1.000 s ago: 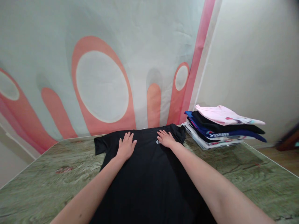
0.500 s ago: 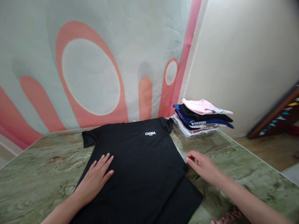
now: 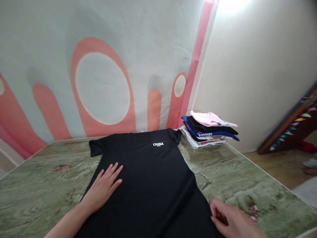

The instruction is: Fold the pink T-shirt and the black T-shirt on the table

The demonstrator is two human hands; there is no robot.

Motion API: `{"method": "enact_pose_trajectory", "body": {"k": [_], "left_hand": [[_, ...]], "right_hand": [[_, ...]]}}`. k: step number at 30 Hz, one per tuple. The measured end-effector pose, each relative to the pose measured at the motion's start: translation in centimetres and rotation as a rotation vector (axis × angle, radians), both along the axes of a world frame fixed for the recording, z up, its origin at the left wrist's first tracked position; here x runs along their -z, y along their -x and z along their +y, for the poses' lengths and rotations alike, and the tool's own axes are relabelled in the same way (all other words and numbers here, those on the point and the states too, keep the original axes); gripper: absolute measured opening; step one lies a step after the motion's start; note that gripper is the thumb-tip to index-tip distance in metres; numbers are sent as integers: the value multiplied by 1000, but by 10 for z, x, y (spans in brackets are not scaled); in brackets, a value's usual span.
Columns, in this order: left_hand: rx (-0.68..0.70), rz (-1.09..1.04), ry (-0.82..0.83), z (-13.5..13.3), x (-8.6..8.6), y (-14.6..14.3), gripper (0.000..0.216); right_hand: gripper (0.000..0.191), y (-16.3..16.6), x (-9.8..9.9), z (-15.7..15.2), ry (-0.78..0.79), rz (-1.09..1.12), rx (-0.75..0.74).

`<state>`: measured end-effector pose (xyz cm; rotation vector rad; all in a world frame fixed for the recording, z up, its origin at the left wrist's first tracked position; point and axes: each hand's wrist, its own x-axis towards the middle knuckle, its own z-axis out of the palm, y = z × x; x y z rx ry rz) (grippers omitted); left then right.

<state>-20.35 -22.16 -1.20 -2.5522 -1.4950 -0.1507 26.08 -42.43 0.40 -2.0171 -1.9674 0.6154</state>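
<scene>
A black T-shirt (image 3: 153,178) with a small white "CHINA" print lies spread on the table, collar end toward the wall. Its lower end runs out of view at the bottom. My left hand (image 3: 102,190) rests flat on the shirt's left side, fingers spread. At the shirt's lower right edge, my right hand (image 3: 228,216) is closed in a pinch, with the side edge of the cloth at its fingertips. Motion blurs this hand a little.
A stack of folded clothes (image 3: 208,130), pink on top, stands at the table's back right. The wood-patterned table (image 3: 37,185) meets a wall with a pink and coral printed covering (image 3: 104,129). Beyond the right edge, a brown panel with colourful paper shapes (image 3: 289,129) stands on the floor.
My right hand has moved down and toward me along the shirt's right edge. The fold at the lower right has opened out, and that edge now runs smoother. My left hand stays in place.
</scene>
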Motion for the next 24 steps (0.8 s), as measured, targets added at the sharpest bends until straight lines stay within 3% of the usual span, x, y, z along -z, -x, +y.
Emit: {"method": "enact_pose_trajectory", "body": {"k": [3, 5, 8, 10, 14, 17, 21, 24], "left_hand": [[-5, -30, 20, -7, 0, 1, 58], [-7, -40, 29, -16, 0, -1, 58], [-10, -47, 33, -31, -2, -5, 57], [-12, -53, 62, -33, -6, -6, 57], [-26, -86, 146, -3, -26, -9, 55], [-46, -153, 44, 40, -36, -19, 57], [-170, -125, 22, 89, -22, -37, 61], [-276, -87, 65, 111, -6, -42, 59]], "right_hand": [[8, -16, -19, -14, 194, 21, -83], [8, -23, -37, -9, 240, -22, -124], [13, -13, -58, 28, 117, -57, -156], [20, 6, -62, 67, -72, -6, -200], [35, 54, -43, 154, -308, 47, -233], [47, 84, -16, 208, -388, -41, -118], [59, 103, 16, 251, -347, -182, -6], [61, 97, 24, 270, -327, -237, -17]]}}
